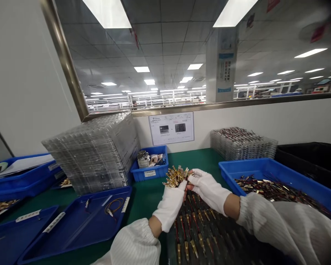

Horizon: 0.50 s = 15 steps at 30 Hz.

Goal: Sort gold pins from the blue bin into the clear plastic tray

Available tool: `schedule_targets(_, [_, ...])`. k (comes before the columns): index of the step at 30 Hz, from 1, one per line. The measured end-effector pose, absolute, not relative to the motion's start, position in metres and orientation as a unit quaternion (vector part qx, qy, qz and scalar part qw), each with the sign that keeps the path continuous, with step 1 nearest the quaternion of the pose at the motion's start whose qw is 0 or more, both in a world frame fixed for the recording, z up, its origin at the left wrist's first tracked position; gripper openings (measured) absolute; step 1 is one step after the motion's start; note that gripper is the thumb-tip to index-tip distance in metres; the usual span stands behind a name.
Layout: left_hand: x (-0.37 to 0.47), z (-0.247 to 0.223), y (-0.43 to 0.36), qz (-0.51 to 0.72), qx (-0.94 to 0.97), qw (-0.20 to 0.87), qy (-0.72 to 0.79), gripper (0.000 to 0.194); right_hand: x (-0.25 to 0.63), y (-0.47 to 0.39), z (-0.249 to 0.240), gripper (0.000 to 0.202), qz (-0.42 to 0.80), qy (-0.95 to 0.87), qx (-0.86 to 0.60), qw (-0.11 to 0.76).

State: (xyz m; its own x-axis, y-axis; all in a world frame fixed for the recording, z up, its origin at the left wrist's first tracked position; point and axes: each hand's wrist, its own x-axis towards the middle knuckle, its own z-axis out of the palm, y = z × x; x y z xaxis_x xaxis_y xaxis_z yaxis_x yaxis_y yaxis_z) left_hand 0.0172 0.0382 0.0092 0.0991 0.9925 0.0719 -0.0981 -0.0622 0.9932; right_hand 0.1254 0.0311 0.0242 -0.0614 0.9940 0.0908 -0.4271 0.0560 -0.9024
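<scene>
The gloved left hand [171,201] is curled around a bunch of brass-coloured parts [175,176], their ends fanned out above a dark tray [226,226] of similar wired pieces [194,248] on the green bench [182,158]. The gloved right hand [209,187] reaches its fingertips to the bunch's right side; whether they pinch a piece, I cannot tell.

Lit ceiling panels [195,66] show through a metal-framed window [179,48].
</scene>
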Motion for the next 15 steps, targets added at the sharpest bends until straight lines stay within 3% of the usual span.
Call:
schedule_targets(3, [0.019, 0.011, 0.034, 0.495, 0.533, 0.536, 0.428, 0.016, 0.131, 0.022, 0.027, 0.026, 0.587, -0.413, -0.374, 0.587])
schedule_targets(8, [0.023, 0.027, 0.015, 0.39, 0.564, 0.645, 0.337, 0.024, 0.154, 0.0, 0.044, 0.019, 0.564, -0.434, -0.424, 0.56])
schedule_targets(15, [0.025, 0.045, -0.008, 0.269, 0.558, 0.721, 0.31, 0.025, 0.178, -0.034, 0.062, 0.011, 0.439, -0.568, -0.493, 0.491])
